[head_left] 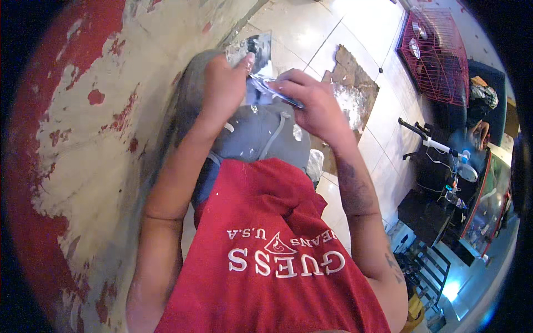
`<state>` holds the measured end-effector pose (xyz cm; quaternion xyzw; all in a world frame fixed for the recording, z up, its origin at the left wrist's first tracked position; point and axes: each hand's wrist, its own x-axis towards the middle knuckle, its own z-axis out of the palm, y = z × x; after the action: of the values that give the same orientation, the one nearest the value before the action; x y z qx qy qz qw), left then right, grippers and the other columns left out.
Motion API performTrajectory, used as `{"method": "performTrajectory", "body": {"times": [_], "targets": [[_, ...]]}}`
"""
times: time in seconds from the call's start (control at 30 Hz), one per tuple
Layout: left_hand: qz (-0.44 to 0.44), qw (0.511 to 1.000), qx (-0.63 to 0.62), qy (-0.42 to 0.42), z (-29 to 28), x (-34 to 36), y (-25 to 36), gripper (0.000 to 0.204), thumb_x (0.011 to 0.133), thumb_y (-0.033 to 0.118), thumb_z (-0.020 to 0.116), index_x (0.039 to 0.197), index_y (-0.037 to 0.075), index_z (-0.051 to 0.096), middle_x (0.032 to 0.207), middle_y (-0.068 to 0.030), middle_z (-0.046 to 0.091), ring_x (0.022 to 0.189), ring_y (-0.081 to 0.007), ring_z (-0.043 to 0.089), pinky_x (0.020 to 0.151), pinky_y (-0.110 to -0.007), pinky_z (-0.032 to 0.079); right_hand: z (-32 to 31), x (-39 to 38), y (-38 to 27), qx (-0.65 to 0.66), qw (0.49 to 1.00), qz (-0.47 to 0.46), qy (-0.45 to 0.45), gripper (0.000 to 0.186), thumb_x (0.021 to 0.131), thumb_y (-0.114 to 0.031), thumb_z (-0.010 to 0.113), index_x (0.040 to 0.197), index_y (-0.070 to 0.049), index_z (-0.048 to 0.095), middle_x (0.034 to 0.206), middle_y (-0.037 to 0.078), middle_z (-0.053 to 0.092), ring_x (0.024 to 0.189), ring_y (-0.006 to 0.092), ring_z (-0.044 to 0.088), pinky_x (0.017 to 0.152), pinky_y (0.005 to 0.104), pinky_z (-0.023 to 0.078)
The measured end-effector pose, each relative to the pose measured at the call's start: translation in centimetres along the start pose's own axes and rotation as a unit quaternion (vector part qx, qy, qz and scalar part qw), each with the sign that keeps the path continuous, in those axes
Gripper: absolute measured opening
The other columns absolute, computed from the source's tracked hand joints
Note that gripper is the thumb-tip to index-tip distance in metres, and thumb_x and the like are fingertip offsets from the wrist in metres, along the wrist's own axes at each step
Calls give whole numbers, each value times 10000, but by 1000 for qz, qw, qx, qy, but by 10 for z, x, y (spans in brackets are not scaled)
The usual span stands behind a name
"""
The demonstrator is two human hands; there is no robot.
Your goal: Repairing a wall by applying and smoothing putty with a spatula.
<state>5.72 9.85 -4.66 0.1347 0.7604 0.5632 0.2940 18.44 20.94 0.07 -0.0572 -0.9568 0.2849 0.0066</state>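
Observation:
My left hand is closed on a thin, shiny rectangular metal plate smeared with white paste, its thumb pressed on the near edge. In my right hand is a flat, thin-bladed scraper, its blade meeting or nearly meeting the lower part of the plate. Blur and the fingers hide the scraper's handle and the exact contact. Both hands are above my grey trousers, which carry white flecks.
Close on the left stands a wall with patchy red paint and bare plaster. A torn piece of cardboard with white paste lies on the tiled floor. Farther right are a red wire cage and a white stand.

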Motion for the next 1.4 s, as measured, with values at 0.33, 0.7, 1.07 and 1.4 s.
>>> {"method": "performTrajectory", "body": {"times": [0.33, 0.7, 1.07, 1.4], "targets": [[-9, 1000, 6, 23, -8, 7, -1, 212, 750, 119, 571, 910, -19, 584, 814, -105, 625, 722, -179, 586, 670, -301, 442, -23, 2, 13, -30, 995, -12, 97, 343, 641, 120, 484, 897, -67, 613, 824, 81, 592, 736, 217, 586, 630, 288, 460], [28, 989, -143, -3, -6, 21, -4, 386, 755, 20, 555, 1130, -4, 466, 936, -63, 580, 787, -144, 552, 706, -250, 430, -4, -15, 6, 58, 997, 8, -43, 397, 582, 147, 471, 877, -75, 615, 829, 77, 586, 735, 228, 582, 628, 272, 465], [-89, 857, -484, -151, 10, -1, -2, 221, 777, 29, 476, 980, -48, 520, 903, -126, 577, 758, -193, 588, 659, -310, 497, 20, -24, 53, 125, 977, -67, 160, 495, 594, 113, 516, 1034, -113, 526, 1154, 129, 407, 1069, 272, 431, 869, 355, 383], [12, 961, -275, -16, 10, 22, 6, 179, 748, -13, 533, 920, -58, 544, 842, -75, 588, 702, -138, 550, 647, -272, 444, -23, -30, 32, 79, 984, 2, 160, 456, 623, 165, 436, 1018, -50, 512, 1055, 122, 493, 946, 264, 520, 797, 306, 424]]}}
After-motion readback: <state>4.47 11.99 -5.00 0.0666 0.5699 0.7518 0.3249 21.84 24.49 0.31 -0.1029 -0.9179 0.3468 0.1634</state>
